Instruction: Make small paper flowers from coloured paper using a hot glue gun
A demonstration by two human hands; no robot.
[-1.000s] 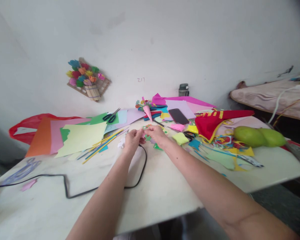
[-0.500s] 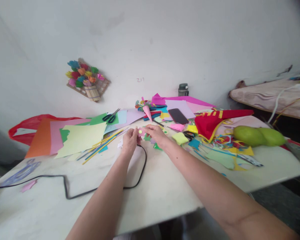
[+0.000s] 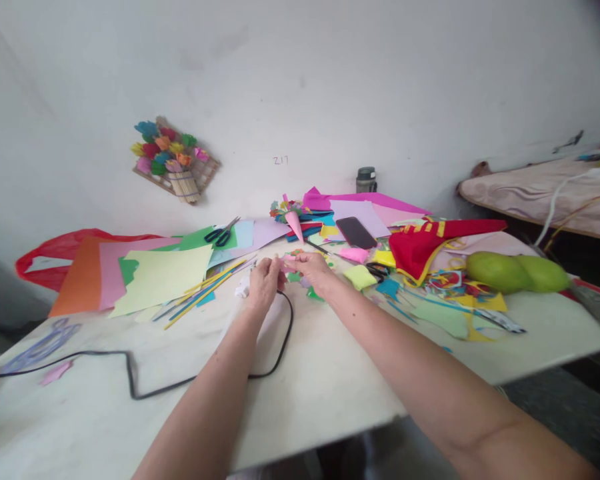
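Near the middle of the table, my left hand (image 3: 264, 280) and my right hand (image 3: 310, 268) meet, fingers closed in a pinch. Between their fingertips is a small pink paper flower (image 3: 287, 264), mostly covered by the fingers. Beside the left hand lies a small white object (image 3: 241, 291) whose kind I cannot make out. A black cord (image 3: 289, 327) loops out from under the left hand and wrist. Small green paper pieces (image 3: 296, 277) lie just below the right fingertips. Behind the hands rests a pink paper cone with small coloured flowers (image 3: 294, 223).
Coloured paper sheets (image 3: 167, 277), paper strips (image 3: 205, 293) and scissors (image 3: 222, 235) lie left. To the right are a phone (image 3: 356, 233), a red cloth with yellow trim (image 3: 417, 250), green fruits (image 3: 500, 270) and paper scraps (image 3: 440, 313). A dark bottle (image 3: 366, 180) stands by the wall.
The flower has turned between my fingers; its yellow-green centre showed before and is now hidden. My left hand has shifted slightly right, closer to my right hand.
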